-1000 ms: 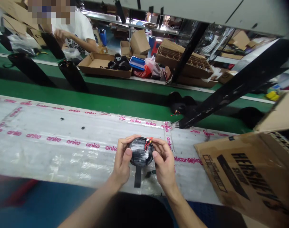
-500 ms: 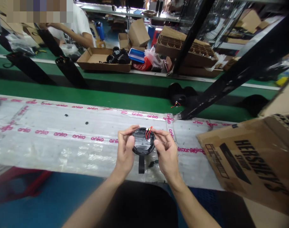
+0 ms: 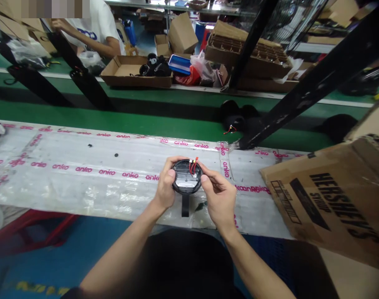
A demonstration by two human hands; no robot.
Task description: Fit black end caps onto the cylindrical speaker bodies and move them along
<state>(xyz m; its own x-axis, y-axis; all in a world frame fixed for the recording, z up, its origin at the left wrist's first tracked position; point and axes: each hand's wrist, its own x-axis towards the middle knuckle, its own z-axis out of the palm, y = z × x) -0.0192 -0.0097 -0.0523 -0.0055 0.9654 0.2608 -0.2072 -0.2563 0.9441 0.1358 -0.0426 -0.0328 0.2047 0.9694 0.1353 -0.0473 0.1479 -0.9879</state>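
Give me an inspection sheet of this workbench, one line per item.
surface: bench covered in clear plastic film with pink "anko" tape along it.
job's things: round black housing, with a black strip lying below it.
hands: left hand and right hand both hold the housing.
cables: red wires rising from the housing.
clutter: Hershey's cardboard box flap at the bench's right; small black bits on the film.
surroundings: a co-worker at a far bench; an open cardboard box holding round black parts.
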